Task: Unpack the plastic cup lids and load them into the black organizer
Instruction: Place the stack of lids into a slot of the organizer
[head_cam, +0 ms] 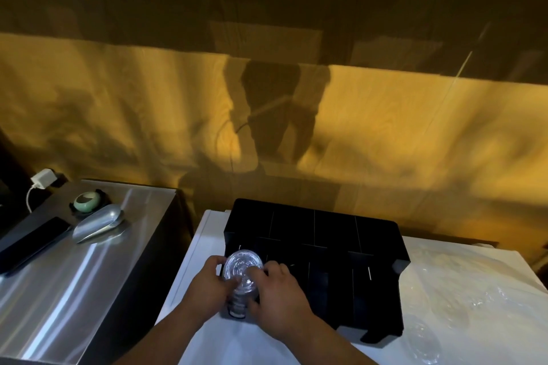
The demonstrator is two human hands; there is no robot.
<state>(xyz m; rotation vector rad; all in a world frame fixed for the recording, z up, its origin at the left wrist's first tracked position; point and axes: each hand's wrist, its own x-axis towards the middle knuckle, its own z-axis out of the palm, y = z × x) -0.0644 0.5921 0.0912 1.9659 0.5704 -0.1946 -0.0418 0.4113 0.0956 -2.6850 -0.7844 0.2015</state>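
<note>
A black organizer (335,234) with several compartments stands on a white table (204,246). A stack of clear plastic cup lids (241,274) sits in its front-left compartment. My left hand (207,290) grips the stack's left side. On the right side, my right hand (277,295) holds the stack too, one finger pressing on the top lid. Clear plastic wrapping (462,299) lies crumpled on the table right of the organizer.
To the left stands a steel counter (89,275) carrying a metal scoop (99,224), a dark phone (32,241), a small green bowl (86,201) and a white charger (43,179). A wood-panelled wall rises behind.
</note>
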